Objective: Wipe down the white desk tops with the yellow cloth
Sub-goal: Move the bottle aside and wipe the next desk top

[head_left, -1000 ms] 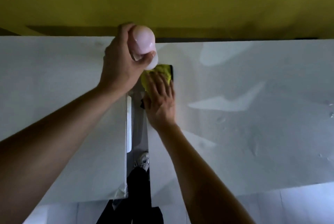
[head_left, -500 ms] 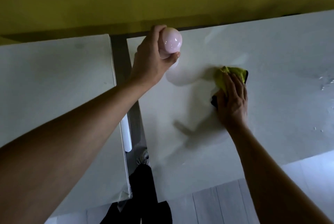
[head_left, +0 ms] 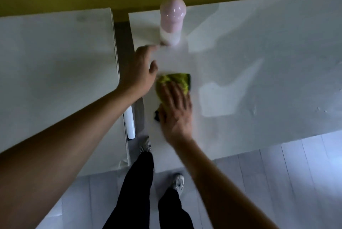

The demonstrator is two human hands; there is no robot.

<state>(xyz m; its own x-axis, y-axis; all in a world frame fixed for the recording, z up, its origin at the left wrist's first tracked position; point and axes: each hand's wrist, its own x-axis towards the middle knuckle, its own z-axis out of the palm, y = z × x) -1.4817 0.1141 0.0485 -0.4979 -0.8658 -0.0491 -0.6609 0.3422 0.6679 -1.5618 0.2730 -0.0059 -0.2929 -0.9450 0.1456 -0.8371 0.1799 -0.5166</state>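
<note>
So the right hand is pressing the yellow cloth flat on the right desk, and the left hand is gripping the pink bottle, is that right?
Not quite. The left hand is not gripping the pink bottle: the head view shows the bottle standing alone on the right desk, with that hand empty just short of it. The rest holds: the right hand presses the yellow cloth flat on that desk.

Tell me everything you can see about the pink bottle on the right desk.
The pink bottle stands upright near the far left corner of the right desk, close to the yellow wall. It has a glossy rounded pink cap above a paler, whitish lower body, plastic by its look. The left hand is just beside its base; contact is blurred.
</note>
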